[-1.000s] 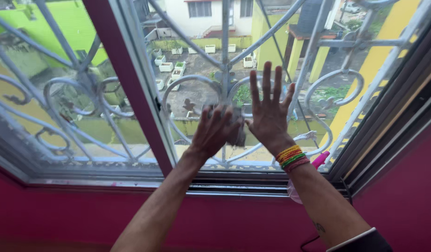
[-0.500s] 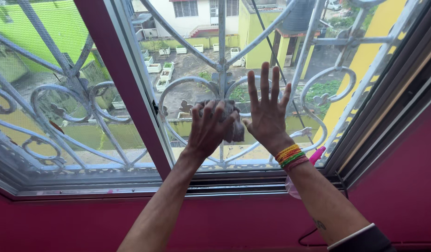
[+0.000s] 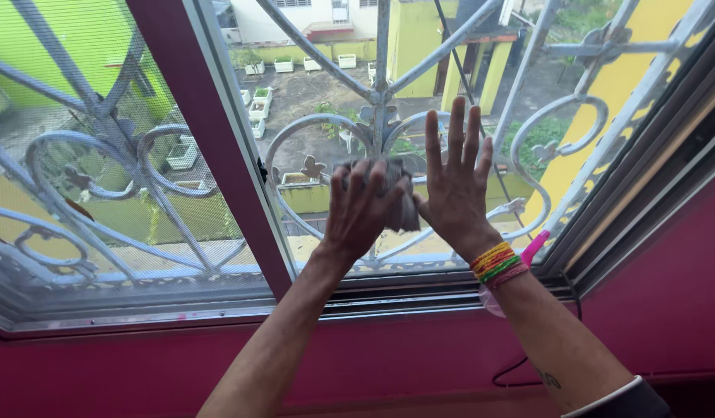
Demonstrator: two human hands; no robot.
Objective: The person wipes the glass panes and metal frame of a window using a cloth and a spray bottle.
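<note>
We reached up from the magenta wall (image 3: 102,371) to the window pane (image 3: 311,101). Our left hand (image 3: 363,209) pressed a grey cloth (image 3: 396,197) flat against the glass near its lower edge; our right hand (image 3: 456,186), fingers spread and empty, rested beside it. Beyond stood the scrolled metal grille (image 3: 380,93).

The left hand (image 3: 363,209) lies flat on a crumpled grey cloth (image 3: 396,203), pressing it against the clear glass window pane (image 3: 311,85). Just to its right, the right hand (image 3: 455,190) rests open against the same pane, its thumb touching the cloth's edge. Behind the glass stands a curled pale metal grille (image 3: 380,70). Left of both hands rises the dark red window frame post (image 3: 210,147). Below the hands runs the metal sill track (image 3: 388,290), above the magenta painted wall (image 3: 140,364). A pink-topped plastic spray bottle (image 3: 528,255) sits right of the right wrist, partly hidden behind it.
</note>
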